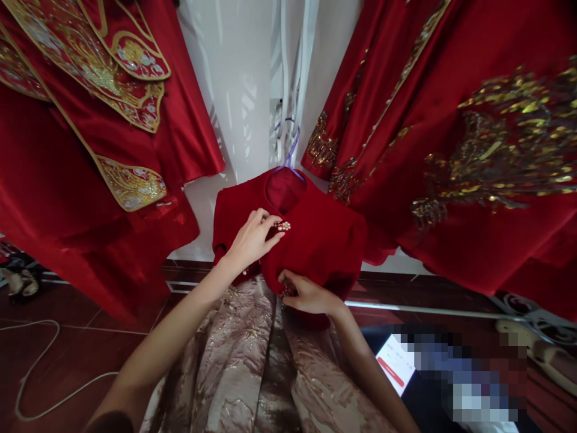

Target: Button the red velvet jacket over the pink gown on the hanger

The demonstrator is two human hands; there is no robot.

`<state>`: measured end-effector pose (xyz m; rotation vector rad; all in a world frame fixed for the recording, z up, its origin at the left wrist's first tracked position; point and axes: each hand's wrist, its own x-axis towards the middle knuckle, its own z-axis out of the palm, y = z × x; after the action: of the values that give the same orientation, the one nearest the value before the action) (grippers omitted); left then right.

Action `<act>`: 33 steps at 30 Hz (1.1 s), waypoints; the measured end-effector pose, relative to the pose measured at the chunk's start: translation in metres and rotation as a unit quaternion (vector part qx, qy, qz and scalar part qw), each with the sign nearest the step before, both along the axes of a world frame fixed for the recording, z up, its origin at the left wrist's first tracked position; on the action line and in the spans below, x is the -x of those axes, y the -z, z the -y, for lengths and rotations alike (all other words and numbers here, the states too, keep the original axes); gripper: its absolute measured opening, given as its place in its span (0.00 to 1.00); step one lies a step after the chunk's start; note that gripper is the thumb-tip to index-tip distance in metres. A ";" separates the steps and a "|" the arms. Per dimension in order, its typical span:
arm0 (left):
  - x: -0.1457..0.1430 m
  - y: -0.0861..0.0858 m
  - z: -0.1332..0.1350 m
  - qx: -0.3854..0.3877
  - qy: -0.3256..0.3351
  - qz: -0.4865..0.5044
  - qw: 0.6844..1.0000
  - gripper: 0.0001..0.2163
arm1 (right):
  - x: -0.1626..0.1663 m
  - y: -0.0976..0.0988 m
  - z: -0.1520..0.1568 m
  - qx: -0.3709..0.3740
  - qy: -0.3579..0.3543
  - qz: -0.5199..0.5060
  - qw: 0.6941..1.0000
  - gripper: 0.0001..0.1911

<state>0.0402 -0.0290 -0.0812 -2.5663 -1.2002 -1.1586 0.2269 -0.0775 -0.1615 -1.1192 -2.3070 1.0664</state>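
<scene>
A red jacket (327, 234) hangs in front of me on a purple hanger (293, 147). My left hand (255, 237) is at its upper front, with thumb and fingers closed around a small pearly, jewelled ornament (283, 226) below the neckline. Whether it is a button or a brooch I cannot tell. Lower down, my right hand (306, 294) pinches the jacket's front edge, where another small ornament (285, 292) partly shows by the fingertips. Beneath the jacket, a pale pink brocade garment (234, 361) spreads towards me.
Red gowns with gold embroidery hang on the left (189, 126) and right (451, 240). A white pole (288, 54) rises behind the hanger. A white cable (58, 343) lies on the dark tiled floor. A lit phone (396, 364) is at lower right, beside a blurred area.
</scene>
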 end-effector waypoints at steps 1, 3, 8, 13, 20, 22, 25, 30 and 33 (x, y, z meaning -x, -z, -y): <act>0.001 -0.004 -0.001 -0.021 -0.022 -0.049 0.998 0.14 | 0.000 0.000 0.000 -0.001 0.001 0.001 1.000 0.12; 0.003 -0.011 -0.004 -0.050 -0.067 -0.118 0.989 0.16 | -0.001 0.000 0.000 -0.003 0.001 0.009 1.000 0.12; 0.004 -0.022 -0.009 -0.085 -0.034 -0.186 0.978 0.12 | -0.006 -0.002 0.002 0.003 -0.010 0.038 0.999 0.12; 0.005 -0.024 -0.008 -0.117 0.020 -0.209 0.971 0.09 | -0.009 -0.007 0.002 0.021 -0.003 0.068 0.997 0.13; 0.003 -0.026 -0.009 -0.168 0.022 -0.264 0.949 0.06 | -0.008 -0.004 0.002 0.027 -0.004 0.066 0.997 0.13; 0.003 -0.029 -0.011 -0.170 0.045 -0.280 0.944 0.06 | -0.009 -0.003 0.001 0.039 -0.004 0.048 0.998 0.14; 0.006 -0.034 -0.014 -0.166 0.060 -0.293 0.940 0.06 | -0.012 -0.004 0.002 0.053 0.005 0.020 0.998 0.18; 0.007 -0.034 -0.016 -0.166 0.063 -0.308 0.935 0.10 | -0.009 -0.028 0.007 0.024 0.039 -0.045 0.998 0.17; 0.009 -0.031 -0.017 -0.152 0.070 -0.281 0.945 0.11 | 0.006 -0.055 0.001 -0.026 0.108 -0.152 0.982 0.18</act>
<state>0.0317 -0.0117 -0.0506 -2.5028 -0.6617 -0.5035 0.2205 -0.0787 -0.1063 -1.0733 -1.9187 1.0100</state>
